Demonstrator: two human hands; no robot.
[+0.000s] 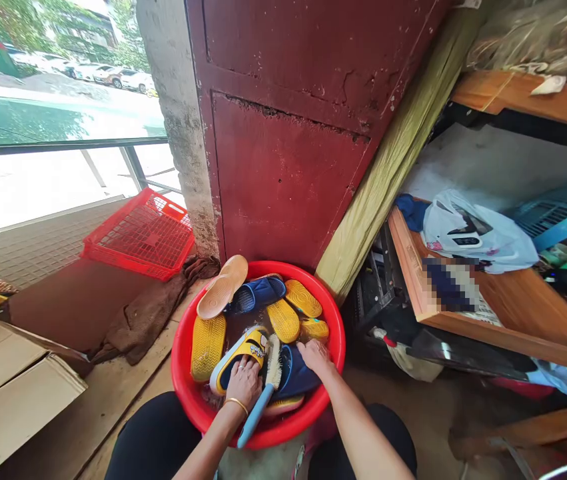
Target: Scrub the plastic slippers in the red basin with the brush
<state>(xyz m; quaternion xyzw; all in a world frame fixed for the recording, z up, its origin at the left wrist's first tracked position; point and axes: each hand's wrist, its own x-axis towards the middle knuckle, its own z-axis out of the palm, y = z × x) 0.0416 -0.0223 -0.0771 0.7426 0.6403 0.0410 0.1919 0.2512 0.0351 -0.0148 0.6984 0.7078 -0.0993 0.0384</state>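
Several slippers (283,321) crowd red basin (179,363) | brush (257,415) beside left grip (244,383), holding yellow-strapped slipper (252,345) | right grip (316,355): cannot tell

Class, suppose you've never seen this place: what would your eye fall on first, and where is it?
Probably the red tub at bottom centre, crowded with yellow slippers and blue slippers. Next, over it, the left hand on a lettered slipper and the right hand at the near blue slipper, with a brush between them. Behind the tub rises a dark red door.
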